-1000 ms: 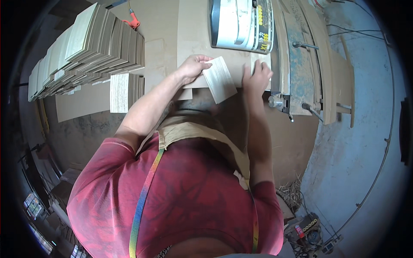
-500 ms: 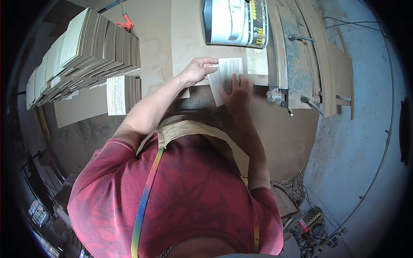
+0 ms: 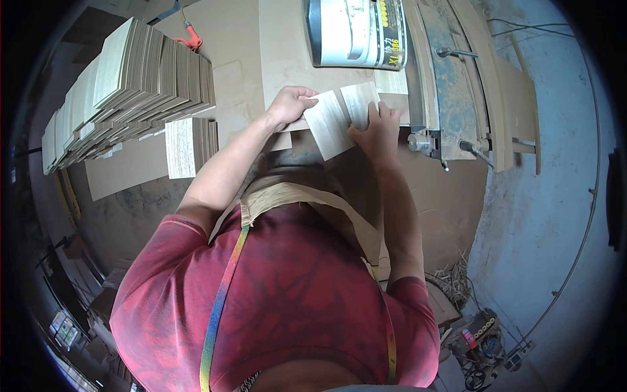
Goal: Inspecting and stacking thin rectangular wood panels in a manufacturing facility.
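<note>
Two thin, pale wood-grain boards tilt side by side over the front edge of the table, a narrow gap between them. My left hand (image 3: 292, 106) pinches the upper left corner of the left board (image 3: 328, 125). The right board (image 3: 359, 99) is gripped at its lower right side by my right hand (image 3: 379, 130), whose fingers curl over the edge. Another pale board (image 3: 391, 82) lies beyond my right hand, partly hidden by a large white and black bucket (image 3: 356, 34).
To the left stand long stacks of similar boards (image 3: 153, 68) and a smaller stack (image 3: 186, 147). A red-handled tool (image 3: 191, 39) lies behind them. A worn blue-green metal machine bed (image 3: 450, 85) with clamp levers borders the right side.
The two boards, overlapping before, are now apart and fanned out. My right hand has shifted right with its board, and the left board has turned more toward view.
</note>
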Motion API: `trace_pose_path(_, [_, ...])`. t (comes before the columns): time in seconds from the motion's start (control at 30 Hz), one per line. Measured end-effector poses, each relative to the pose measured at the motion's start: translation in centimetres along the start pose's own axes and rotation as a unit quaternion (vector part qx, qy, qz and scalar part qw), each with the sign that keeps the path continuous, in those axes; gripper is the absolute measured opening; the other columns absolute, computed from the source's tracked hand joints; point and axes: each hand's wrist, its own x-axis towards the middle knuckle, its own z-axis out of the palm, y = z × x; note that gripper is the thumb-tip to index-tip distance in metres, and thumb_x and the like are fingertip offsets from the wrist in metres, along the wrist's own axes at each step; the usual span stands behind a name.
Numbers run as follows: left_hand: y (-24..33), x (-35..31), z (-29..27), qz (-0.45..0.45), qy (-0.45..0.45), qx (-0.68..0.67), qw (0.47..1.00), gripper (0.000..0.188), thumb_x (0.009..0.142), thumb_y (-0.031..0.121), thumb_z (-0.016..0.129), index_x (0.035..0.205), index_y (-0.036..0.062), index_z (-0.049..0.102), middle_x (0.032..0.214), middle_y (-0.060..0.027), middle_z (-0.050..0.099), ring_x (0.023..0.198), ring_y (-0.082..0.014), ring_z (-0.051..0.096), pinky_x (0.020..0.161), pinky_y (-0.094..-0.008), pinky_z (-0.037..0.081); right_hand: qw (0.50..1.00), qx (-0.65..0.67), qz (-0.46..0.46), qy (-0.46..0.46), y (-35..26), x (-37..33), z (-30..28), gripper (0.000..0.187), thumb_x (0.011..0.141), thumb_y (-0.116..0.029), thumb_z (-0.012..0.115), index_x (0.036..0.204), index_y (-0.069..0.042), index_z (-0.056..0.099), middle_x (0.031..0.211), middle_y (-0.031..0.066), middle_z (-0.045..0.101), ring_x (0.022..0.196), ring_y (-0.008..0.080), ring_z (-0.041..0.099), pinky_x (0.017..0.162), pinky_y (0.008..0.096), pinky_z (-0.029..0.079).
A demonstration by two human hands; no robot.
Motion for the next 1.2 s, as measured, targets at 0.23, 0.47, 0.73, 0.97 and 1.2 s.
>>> trace_pose_path(0.23, [-2.1,0.7,-1.3,0.002,-0.011,-0.129,0.992,0.021,0.106,0.0,0.07,0.125,-0.0071,0.074,0.106,-0.012,0.076,0.085,-0.0133,0.072,0.079,-0.0213,0.061,0.988,-0.108,0.002,0.107,4.6,-1.1,1.9,0.05,0.084,-0.024,0.083,0.126,0.0,0.07,0.12,0.0184,0.067,0.104,0.0398,0.059,0.093,0.0492,0.055])
trace_pose_path(0.47, [-1.0,1.1,-0.9,-0.014,-0.036,-0.195,0.98,0.018,0.105,-0.002,0.071,0.123,-0.0049,0.073,0.111,-0.0117,0.075,0.085,-0.0132,0.073,0.076,-0.0206,0.062,0.967,-0.137,-0.015,0.212,6.2,7.9,7.0,0.04,0.091,-0.018,0.079,0.126,0.0,0.072,0.126,0.0208,0.069,0.113,0.0398,0.061,0.097,0.0501,0.056])
trace_pose_path(0.73, [0.3,2.1,3.8,-0.019,-0.017,-0.184,0.983,0.01,0.105,0.0,0.074,0.113,-0.0039,0.074,0.102,-0.0112,0.076,0.084,-0.0146,0.074,0.077,-0.0211,0.062,0.988,0.098,-0.064,0.098,-1.4,-1.0,1.8,0.057,0.092,-0.031,0.086,0.143,-0.01,0.072,0.143,0.0265,0.063,0.12,0.0469,0.062,0.1,0.0538,0.056])
trace_pose_path(0.97, [1.8,2.0,7.7,-0.021,-0.115,-0.226,0.967,0.009,0.105,0.006,0.076,0.11,-0.0009,0.077,0.096,-0.0089,0.077,0.08,-0.0145,0.072,0.076,-0.0223,0.061,0.989,-0.008,0.018,0.143,3.7,-2.3,2.1,0.058,0.092,-0.033,0.086,0.142,-0.008,0.073,0.141,0.0259,0.063,0.116,0.0454,0.061,0.099,0.0539,0.055])
trace_pose_path(1.2, [-0.1,-8.5,2.3,0.062,-0.02,-0.066,0.996,0.024,0.107,0.016,0.077,0.123,-0.0027,0.078,0.094,-0.0107,0.08,0.08,-0.0173,0.077,0.074,-0.0252,0.061,0.956,-0.164,-0.001,0.242,9.5,2.6,4.2,0.046,0.093,-0.028,0.083,0.131,-0.002,0.078,0.126,0.0242,0.069,0.107,0.0421,0.059,0.097,0.0512,0.053])
